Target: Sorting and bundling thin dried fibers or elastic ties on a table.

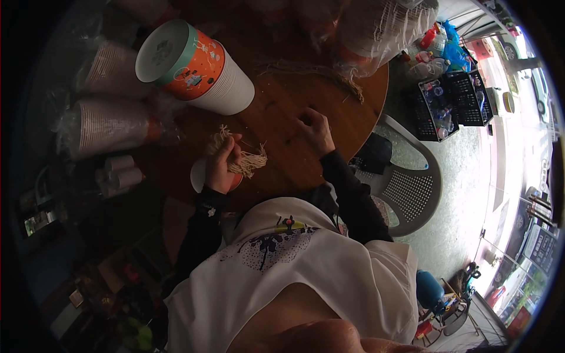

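My left hand [221, 169] is closed around a bundle of beige strings [252, 163], whose frayed ends stick out on both sides of the fist. Under that hand a white and orange paper cup [198, 174] shows in part by the table's near edge. To the right, my right hand [318, 133] is over the wooden table [282, 126] with its fingers curled together; whether a thin strand is between them is too dark to make out. Ahead of my left hand lies a tall stack of paper buckets [231, 82], the outermost one orange and green.
Plastic-wrapped stacks of paper cups [112, 126] line the left, with another wrapped stack [382, 32] at the far right. More loose strings [329, 73] lie across the table's far side. A grey chair [412, 191] stands at the right, and black crates [438, 109] of bottles sit beyond.
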Demonstrator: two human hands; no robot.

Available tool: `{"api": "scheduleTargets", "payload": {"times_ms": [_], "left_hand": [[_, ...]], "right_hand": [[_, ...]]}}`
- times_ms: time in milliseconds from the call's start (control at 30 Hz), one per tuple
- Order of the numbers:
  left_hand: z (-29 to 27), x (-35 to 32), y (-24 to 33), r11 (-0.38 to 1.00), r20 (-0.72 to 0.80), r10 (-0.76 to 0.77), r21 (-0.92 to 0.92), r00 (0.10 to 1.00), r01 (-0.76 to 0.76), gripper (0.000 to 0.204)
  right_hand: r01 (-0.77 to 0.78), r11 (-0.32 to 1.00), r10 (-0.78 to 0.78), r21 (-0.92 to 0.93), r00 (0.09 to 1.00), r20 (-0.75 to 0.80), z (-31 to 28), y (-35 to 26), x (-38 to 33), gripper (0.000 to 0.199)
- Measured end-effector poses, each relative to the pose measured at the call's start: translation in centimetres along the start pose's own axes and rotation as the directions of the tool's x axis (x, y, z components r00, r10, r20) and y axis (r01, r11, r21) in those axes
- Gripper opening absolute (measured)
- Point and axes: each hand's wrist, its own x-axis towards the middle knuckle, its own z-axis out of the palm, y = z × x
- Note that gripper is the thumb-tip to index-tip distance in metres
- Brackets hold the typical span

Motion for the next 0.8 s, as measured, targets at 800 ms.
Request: {"api": "scheduleTargets", "payload": {"times_ms": [800], "left_hand": [[0.7,0.0,-0.4,0.997,0.174,-0.023,0.079,0.984,0.010,0.022]], "right_hand": [[0.106,0.653,-0.026,-0.750,0.993,0.118,-3.3,15.7,-2.7,0.020]]}}
